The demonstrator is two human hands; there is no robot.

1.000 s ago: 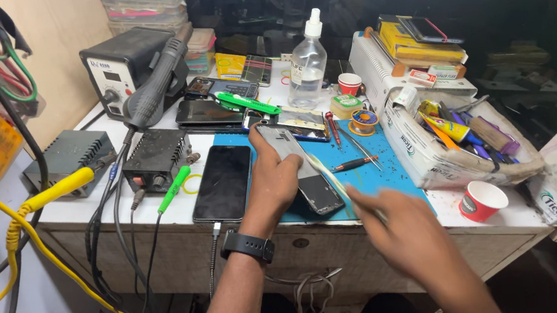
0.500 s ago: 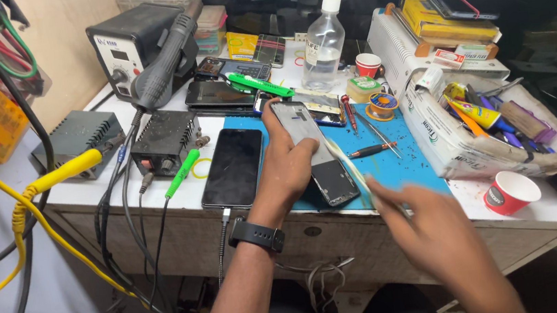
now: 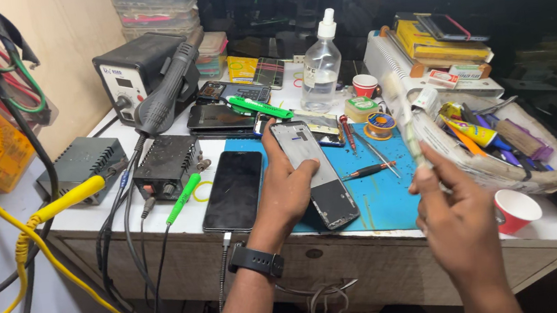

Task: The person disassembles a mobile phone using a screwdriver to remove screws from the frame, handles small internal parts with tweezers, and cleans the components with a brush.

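- The white workbench (image 3: 161,220) is crowded edge to edge; a blue rubbery mat (image 3: 383,197) covers the middle, flat and smooth.
- A black boxy rework station (image 3: 132,72) stands at the back left, its grey ribbed hot-air handle (image 3: 165,96) leaning across it.
- Yellow, green and black cables (image 3: 37,220) drape over the left edge of the bench.
- A clear plastic spray bottle (image 3: 320,69) stands upright behind the mat.
- A dark glossy phone (image 3: 234,190) lies flat just left of my left hand, a cable plugged into its near end.
- My left hand (image 3: 286,193) grips the phone frame (image 3: 315,173), a thin metal rectangle lying along the mat, fingers curled around its left side.
- My right hand (image 3: 458,220) is raised over the mat's right edge, pinching a thin pale strip (image 3: 404,119), blurred, pointing upward.
- A small red paper cup (image 3: 517,211) sits by my right wrist.
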